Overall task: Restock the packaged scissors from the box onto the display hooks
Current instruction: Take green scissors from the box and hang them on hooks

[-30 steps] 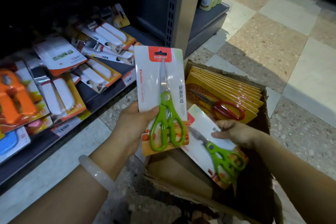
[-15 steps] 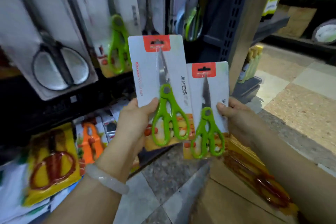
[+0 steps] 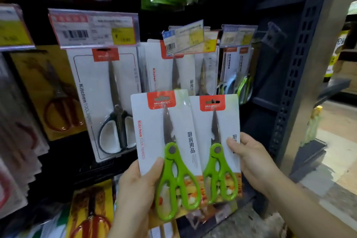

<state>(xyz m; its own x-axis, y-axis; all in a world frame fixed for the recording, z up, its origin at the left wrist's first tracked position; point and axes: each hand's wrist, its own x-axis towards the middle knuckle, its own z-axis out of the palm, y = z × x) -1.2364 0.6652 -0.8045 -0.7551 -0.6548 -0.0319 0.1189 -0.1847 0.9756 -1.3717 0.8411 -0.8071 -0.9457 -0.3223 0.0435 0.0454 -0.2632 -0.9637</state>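
**A:** What does the scene show right now?

**B:** A person stands before a shop display of hanging kitchen tools. Each hand holds one carded pair of green-handled scissors upright, side by side, their edges overlapping slightly.

**A:** How are they held?

**B:** The left hand (image 3: 139,183) pinches the left scissors pack (image 3: 164,141) at its lower left edge, thumb on the front and fingers behind. The right hand (image 3: 253,162) pinches the right scissors pack (image 3: 216,141) at its right edge in the same way, thumb across the card face.

**A:** Where are the packs relative to the hooks?

**B:** They sit below and in front of a hanging row of matching packs (image 3: 170,75), white cards with a red top tab. That row hangs behind a cluster of price tags (image 3: 190,38). Neither held pack touches a hook. The hang slot in the right pack's red tab is visible and free.

**A:** What else hangs nearby?

**B:** To the left, a larger pack of black-handled scissors (image 3: 114,102) under its own price label (image 3: 92,29). Further left, yellow cards with red-handled scissors (image 3: 58,102), blurred.

**A:** So how far along is the job?

**B:** I judge these two packs are picked up and raised but not yet hung. What is left is to thread each tab slot onto the matching hook. The box is out of view, so I cannot tell how much stock remains.
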